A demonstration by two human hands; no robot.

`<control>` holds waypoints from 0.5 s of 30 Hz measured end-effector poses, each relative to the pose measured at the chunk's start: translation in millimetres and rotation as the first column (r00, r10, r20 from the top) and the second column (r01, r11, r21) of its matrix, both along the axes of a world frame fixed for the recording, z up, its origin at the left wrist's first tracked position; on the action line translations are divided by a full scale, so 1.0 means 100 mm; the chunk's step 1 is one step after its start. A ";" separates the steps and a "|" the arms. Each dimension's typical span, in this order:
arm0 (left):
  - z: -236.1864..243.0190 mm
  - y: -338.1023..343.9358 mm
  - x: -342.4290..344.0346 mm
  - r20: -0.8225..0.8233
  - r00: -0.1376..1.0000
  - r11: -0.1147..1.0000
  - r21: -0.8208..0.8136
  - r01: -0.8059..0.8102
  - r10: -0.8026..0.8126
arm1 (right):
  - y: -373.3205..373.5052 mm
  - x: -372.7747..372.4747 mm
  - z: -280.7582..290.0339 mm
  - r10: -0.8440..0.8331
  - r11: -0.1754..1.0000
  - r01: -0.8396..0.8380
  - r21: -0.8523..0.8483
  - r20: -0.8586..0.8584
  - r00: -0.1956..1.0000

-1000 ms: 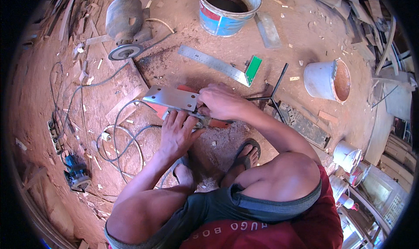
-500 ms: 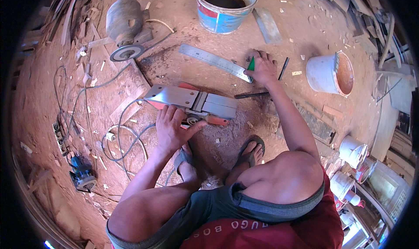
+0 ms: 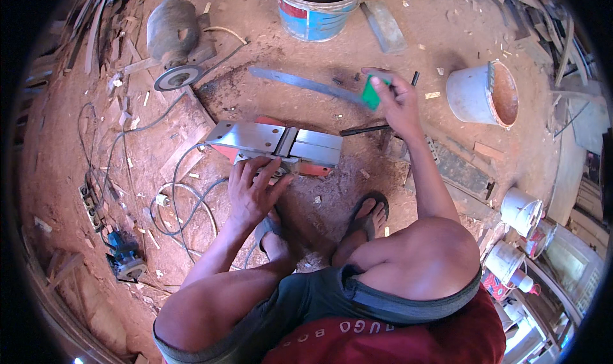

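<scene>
Right hand point(image 3: 399, 101) grips a green-handled, silver-bladed metal square point(image 3: 322, 89)

The square extends left, beyond an upturned orange planer with a flat steel sole point(image 3: 252, 136); the left hand point(image 3: 251, 190) touches the planer's near side, whether gripping I cannot tell.

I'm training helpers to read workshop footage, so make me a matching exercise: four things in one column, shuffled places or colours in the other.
1. Square
2. Upturned planer
3. Bucket with dark liquid
4. Motor with a disc

A. Upper left of the view
B. In the right hand
C. Blue and red outside
D. At the left hand

Pairs: 1-B; 2-D; 3-C; 4-A
</scene>
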State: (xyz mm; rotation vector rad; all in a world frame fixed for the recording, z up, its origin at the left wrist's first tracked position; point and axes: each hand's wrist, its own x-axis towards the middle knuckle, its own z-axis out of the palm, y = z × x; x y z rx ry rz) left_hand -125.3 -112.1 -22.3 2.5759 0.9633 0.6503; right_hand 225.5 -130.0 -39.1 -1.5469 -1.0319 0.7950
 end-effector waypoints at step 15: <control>0.01 0.01 -0.01 0.025 1.000 1.000 -0.003 -0.006 0.006 | 0.18 -0.63 0.18 -0.028 0.988 0.083 0.127 -0.387 0.922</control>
